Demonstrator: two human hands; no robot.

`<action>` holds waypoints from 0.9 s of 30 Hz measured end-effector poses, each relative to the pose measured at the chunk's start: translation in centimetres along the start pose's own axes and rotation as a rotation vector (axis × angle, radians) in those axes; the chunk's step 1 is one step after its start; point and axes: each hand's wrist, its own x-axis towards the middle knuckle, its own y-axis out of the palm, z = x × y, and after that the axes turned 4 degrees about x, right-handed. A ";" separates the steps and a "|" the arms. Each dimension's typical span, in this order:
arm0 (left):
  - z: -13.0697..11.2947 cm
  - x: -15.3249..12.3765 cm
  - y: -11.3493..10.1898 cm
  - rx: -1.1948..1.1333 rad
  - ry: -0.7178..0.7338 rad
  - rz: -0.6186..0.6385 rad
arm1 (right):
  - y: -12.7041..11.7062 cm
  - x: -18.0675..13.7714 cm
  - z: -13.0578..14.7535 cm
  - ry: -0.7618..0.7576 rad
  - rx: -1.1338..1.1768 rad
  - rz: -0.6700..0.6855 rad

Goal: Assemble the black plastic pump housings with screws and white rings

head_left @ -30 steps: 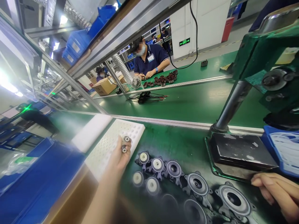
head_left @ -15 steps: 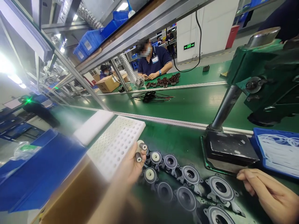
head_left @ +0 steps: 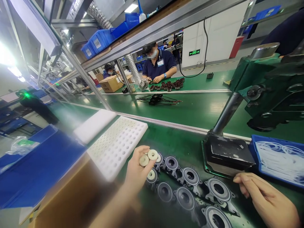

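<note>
My left hand pinches two small round parts, their cream faces turned up, just above the left end of a row of black round housings lying on the green table. Some housings at the left end hold cream discs. My right hand rests at the lower right beside the black base plate of a green press, its fingers loosely curled with nothing in them.
A white perforated foam tray and a plain white foam block lie left of my hand. A blue bin stands right of the press. Beyond a conveyor belt a person sits with dark wound parts.
My left hand moved right from over the white tray to the housings and turned the two parts so their cream faces show. My right hand slid left along the press base.
</note>
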 end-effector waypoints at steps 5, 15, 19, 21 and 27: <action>-0.2 -0.5 -0.7 -0.068 0.087 -0.115 | -0.4 -0.1 0.4 0.086 0.035 0.091; -1.3 -0.8 0.0 -0.162 0.009 -0.127 | -0.6 0.0 2.7 0.018 0.057 0.057; -1.1 -0.5 0.6 -0.308 -0.246 0.120 | -0.5 -0.2 2.9 -0.021 0.065 0.039; -0.4 -0.4 0.8 -0.323 -0.326 0.201 | -0.5 -0.3 2.9 -0.022 0.069 0.040; 1.0 0.2 2.1 -0.112 -0.289 0.316 | -0.4 -0.5 3.4 -0.063 0.105 0.023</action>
